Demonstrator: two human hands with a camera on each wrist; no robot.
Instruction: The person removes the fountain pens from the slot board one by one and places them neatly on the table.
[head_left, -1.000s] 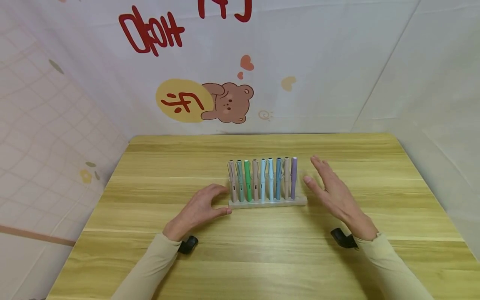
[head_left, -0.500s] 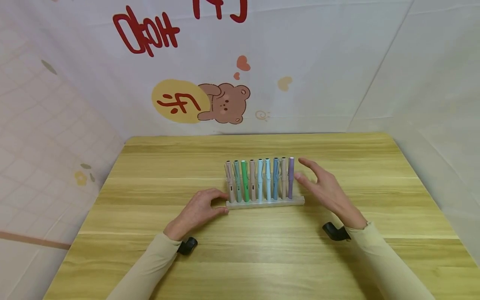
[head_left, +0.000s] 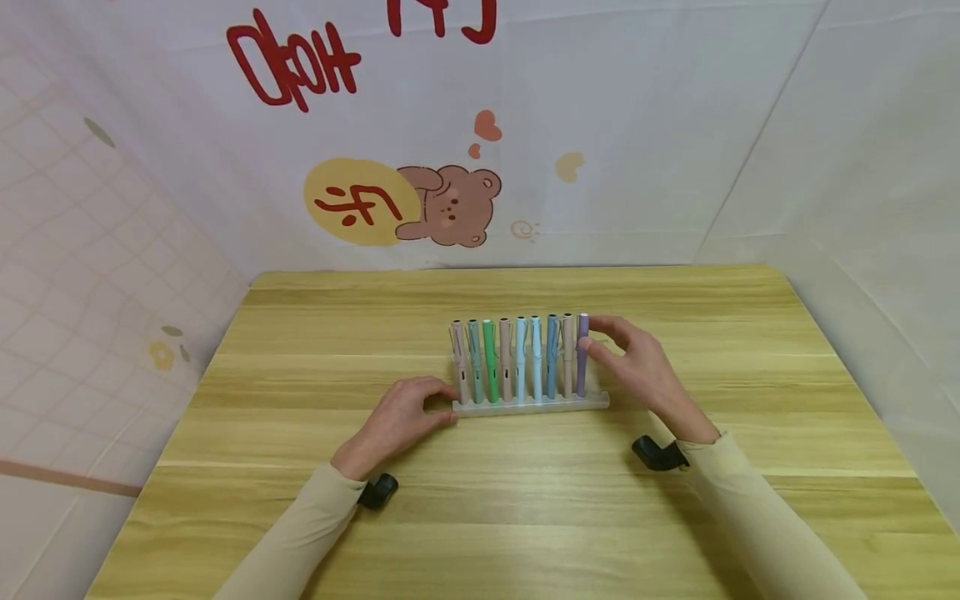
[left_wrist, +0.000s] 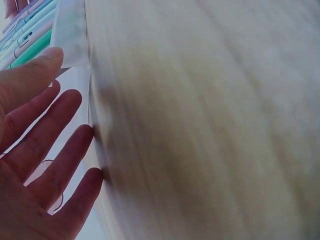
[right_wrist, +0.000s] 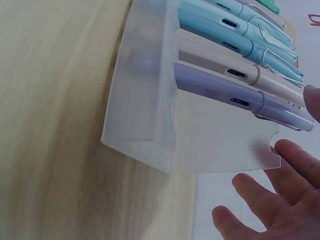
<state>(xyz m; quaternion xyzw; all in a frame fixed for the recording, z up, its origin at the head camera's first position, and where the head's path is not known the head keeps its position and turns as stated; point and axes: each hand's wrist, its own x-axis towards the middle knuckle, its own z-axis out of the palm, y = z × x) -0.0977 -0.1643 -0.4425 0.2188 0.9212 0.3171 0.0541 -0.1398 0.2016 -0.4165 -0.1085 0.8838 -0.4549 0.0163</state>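
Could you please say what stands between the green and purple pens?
Two brownish pens and three blue pens stand between them, as the head view shows.

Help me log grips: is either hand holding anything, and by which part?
Cannot be told: the left hand is at the left end of the pen stand; the right hand, near the top of the purple pen.

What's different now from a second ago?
The right hand moved left, in to the purple pen. Its thumb now overlaps the pen's cap in the head view, but I can't tell if it grips it. The left hand stayed by the left end of the pale holder, and all nine pens still stand in their row.
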